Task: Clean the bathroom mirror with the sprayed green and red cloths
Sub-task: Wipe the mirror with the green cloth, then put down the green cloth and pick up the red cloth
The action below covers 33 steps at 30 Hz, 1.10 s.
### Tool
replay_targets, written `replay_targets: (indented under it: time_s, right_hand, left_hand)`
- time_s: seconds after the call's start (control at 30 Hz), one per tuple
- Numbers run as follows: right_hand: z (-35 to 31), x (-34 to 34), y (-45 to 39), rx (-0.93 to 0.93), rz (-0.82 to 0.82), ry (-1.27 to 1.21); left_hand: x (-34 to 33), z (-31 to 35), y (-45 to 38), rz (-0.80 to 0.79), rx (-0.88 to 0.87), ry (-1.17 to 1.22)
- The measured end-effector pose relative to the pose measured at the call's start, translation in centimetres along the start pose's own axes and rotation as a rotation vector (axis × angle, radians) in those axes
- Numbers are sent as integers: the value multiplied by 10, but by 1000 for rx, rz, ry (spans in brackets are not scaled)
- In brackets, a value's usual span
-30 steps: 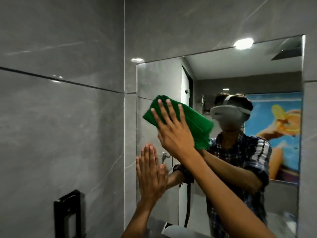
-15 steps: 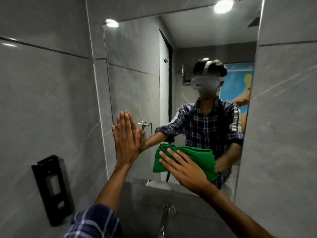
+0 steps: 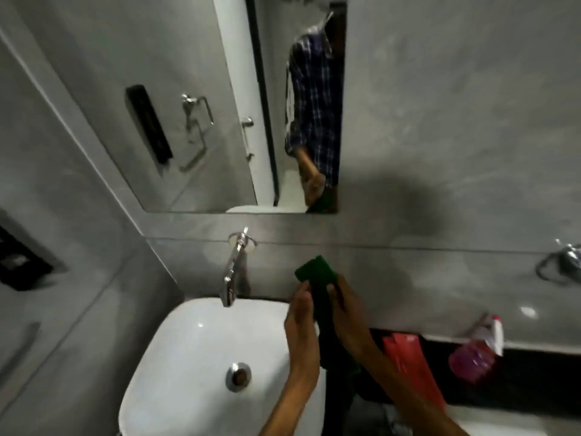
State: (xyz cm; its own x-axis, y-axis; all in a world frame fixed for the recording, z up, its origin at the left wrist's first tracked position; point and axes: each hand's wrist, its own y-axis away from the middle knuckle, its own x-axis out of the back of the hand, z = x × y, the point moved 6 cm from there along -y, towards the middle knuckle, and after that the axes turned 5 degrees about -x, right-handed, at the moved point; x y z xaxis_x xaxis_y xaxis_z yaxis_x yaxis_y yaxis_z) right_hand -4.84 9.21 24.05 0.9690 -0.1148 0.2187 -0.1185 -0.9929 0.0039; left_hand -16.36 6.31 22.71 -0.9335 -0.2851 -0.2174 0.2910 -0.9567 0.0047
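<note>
The green cloth point(image 3: 318, 278) is folded and held upright between my left hand point(image 3: 300, 322) and my right hand point(image 3: 347, 313), just right of the basin and below the mirror point(image 3: 195, 127). Both hands press on the cloth from either side; its lower part hangs dark between my wrists. The red cloth point(image 3: 405, 354) lies on the dark counter to the right, partly hidden by my right forearm. The mirror fills the upper left and reflects a person in a plaid shirt.
A white basin point(image 3: 188, 366) with a chrome drain sits below a wall tap point(image 3: 234, 269). A pink spray bottle point(image 3: 478, 354) lies on the black counter point(image 3: 534, 376) at right. A chrome holder point(image 3: 562, 262) is on the right wall, a black dispenser point(image 3: 19, 262) on the left.
My view has dropped from the mirror to the basin. Both hands came off the glass and lowered; my left hand now holds the green cloth together with my right.
</note>
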Motion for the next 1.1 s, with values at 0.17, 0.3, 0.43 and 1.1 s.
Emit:
replay_targets:
  time_s: [0.17,0.3,0.43,1.1]
  right_hand:
    - [82,47,50,-165,-74,48]
    - [155,103,60,-298,-222,121]
    - [229,152,68,-484,-257,2]
    - [417,188,-4,-708,16,767]
  left_hand:
    - [-54,-86,52,-75,418,164]
    - [-65,-168,91,-9,724,214]
    - [-73,-237,107,-61,884,283]
    - [-123,-367,18,-344,263,-652]
